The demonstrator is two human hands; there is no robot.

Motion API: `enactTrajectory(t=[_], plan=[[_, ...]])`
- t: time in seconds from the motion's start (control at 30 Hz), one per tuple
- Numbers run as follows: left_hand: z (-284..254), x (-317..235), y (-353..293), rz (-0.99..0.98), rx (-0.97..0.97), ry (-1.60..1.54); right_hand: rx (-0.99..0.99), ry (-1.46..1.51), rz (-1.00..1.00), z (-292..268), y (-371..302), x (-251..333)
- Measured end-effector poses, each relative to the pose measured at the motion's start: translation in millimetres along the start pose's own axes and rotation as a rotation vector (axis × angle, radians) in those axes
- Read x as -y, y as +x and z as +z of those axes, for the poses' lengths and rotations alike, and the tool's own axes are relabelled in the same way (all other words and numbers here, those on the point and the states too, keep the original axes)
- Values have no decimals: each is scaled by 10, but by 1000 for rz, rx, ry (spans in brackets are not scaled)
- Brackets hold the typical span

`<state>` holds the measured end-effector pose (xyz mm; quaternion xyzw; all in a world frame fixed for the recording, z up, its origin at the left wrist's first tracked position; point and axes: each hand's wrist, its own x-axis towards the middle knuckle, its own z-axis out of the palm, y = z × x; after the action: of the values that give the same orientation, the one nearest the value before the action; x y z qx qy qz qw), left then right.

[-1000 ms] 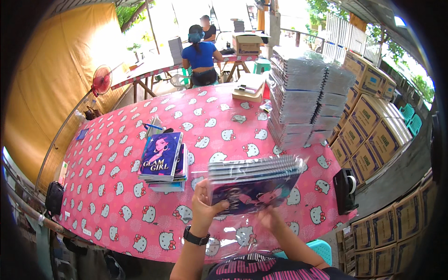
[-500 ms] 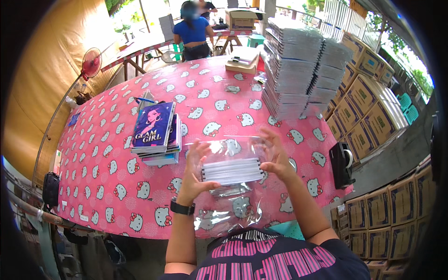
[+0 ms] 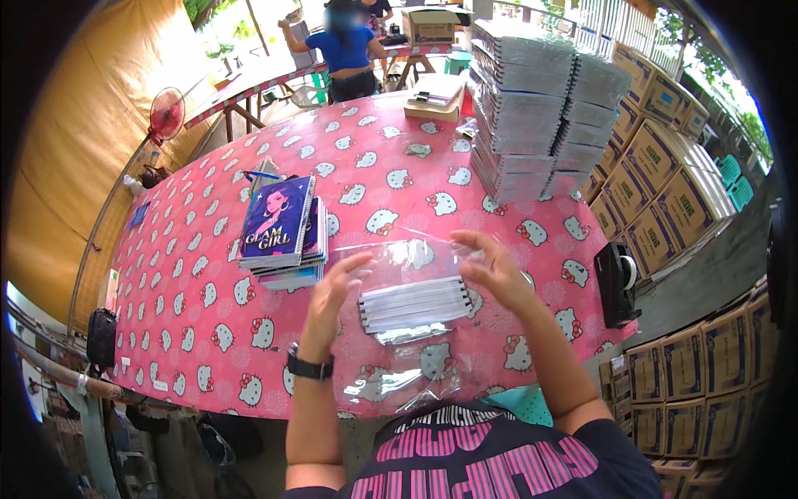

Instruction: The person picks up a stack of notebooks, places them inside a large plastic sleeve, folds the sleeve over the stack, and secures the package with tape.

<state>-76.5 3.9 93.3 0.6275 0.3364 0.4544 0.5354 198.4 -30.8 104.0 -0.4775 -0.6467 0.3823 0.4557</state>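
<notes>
A stack of white spiral-bound notebooks (image 3: 414, 306), seen edge-on with black binding at both ends, is inside a clear plastic bag (image 3: 407, 254) in front of me. My left hand (image 3: 332, 293), a dark watch on its wrist, is at the bag's left side with its fingers stretched towards the plastic. At the right side, my right hand (image 3: 499, 268) has its fingers and thumb apart, the fingertips by the bag's far edge. Whether either hand pinches the thin film is hard to see. Loose plastic lies towards my body.
Purple-covered notebooks (image 3: 276, 220) are piled left on the pink patterned tablecloth (image 3: 199, 333). A tall stack of wrapped notebooks (image 3: 532, 116) stands far right, near a black tape dispenser (image 3: 613, 287). Cardboard boxes (image 3: 665, 200) line the right. Beyond the table is another person (image 3: 345, 50).
My left hand has shifted slightly left, its thumb drawn off the notebooks' near side. My right hand's fingers have bent in towards the bag's edge. The far person has raised an arm.
</notes>
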Motion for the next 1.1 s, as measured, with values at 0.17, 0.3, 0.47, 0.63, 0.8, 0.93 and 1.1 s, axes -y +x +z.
enactTrajectory(t=[0.17, 0.3, 0.47, 0.63, 0.8, 0.93, 1.1], plan=[[30, -739, 321, 93, -111, 669, -17, -607, -73, -243, 341, 650], [443, -971, 274, 542, -54, 1059, 174, -907, -84, -303, 418, 731], [558, -756, 71, 296, 486, 1211, -5, -192, 134, -584, 237, 323], [497, -760, -61, 432, 456, 1080, 259, -106, -192, -240, -260, -27], [309, -906, -86, 256, 651, 726, 263, -194, -233, -170, -309, -86], [287, -963, -46, 99, 576, 858, 271, -429, -472, -31, -313, -53], [222, -797, 373, 365, -28, 1280, 77, -138, -330, -8, -333, -171]])
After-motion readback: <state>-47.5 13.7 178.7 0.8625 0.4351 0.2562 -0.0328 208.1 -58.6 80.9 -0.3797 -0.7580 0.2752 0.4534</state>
